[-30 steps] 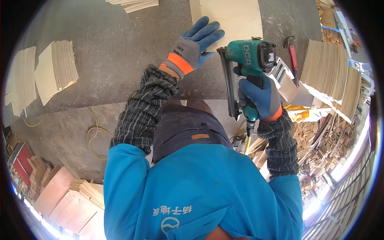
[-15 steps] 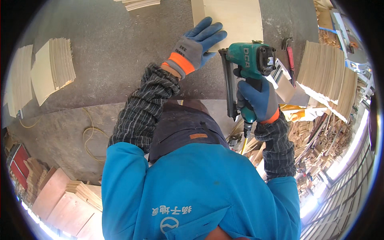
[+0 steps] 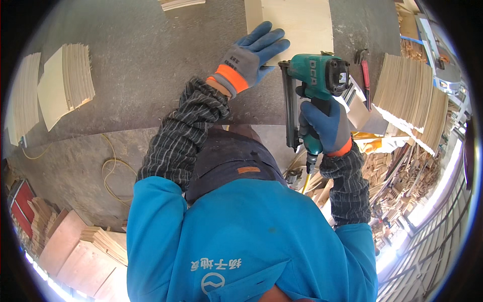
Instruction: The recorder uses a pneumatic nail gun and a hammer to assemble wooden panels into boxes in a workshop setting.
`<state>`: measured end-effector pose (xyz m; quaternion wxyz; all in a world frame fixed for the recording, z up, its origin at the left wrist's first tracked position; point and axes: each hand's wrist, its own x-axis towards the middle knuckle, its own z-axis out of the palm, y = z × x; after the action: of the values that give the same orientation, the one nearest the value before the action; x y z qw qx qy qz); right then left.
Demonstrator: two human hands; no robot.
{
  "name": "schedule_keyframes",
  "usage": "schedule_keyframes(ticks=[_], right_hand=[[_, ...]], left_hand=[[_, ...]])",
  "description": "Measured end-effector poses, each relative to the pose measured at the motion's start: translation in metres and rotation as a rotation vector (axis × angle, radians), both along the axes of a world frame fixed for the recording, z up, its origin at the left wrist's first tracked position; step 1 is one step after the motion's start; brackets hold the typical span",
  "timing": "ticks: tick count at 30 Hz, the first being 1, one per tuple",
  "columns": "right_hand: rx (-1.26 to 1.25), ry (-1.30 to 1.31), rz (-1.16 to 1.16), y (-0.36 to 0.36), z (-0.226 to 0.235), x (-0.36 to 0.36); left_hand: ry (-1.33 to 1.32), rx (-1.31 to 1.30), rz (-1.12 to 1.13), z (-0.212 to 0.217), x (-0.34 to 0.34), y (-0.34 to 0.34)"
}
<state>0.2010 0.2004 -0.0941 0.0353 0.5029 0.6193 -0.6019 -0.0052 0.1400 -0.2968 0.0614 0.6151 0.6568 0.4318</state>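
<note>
on the grey bench, left hand (image 3: 250, 56) spread flat on pale board (image 3: 294, 22), right hand (image 3: 326, 126) clenched around teal nail gun (image 3: 316, 75)

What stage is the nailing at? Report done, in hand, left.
Done: thin wood sheets stand stacked at the right. In hand: the left hand lies flat on the plywood panel; the right hand grips the green nail gun at its edge. Left: no driven nails can be made out.

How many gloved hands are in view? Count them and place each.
2. The left hand lies flat on the pale wooden board at the top. The right hand grips the handle of the green nail gun beside it.
</note>
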Motion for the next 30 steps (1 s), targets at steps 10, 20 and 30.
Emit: schedule_keyframes(ticks=[10,20,30], right_hand=[[-0.009,-0.004,-0.036,-0.007,0.004,-0.008],[0.002,0.055,-0.192,0.003,0.014,0.015],[-0.016,0.059,-0.178,0.015,0.004,0.022]], left_hand=[[0.037,0.028,0.012,-0.004,0.000,0.001],[0.053,0.013,-0.010,0.002,-0.003,-0.001],[0.003,0.045,-0.031,0.002,-0.004,0.001]])
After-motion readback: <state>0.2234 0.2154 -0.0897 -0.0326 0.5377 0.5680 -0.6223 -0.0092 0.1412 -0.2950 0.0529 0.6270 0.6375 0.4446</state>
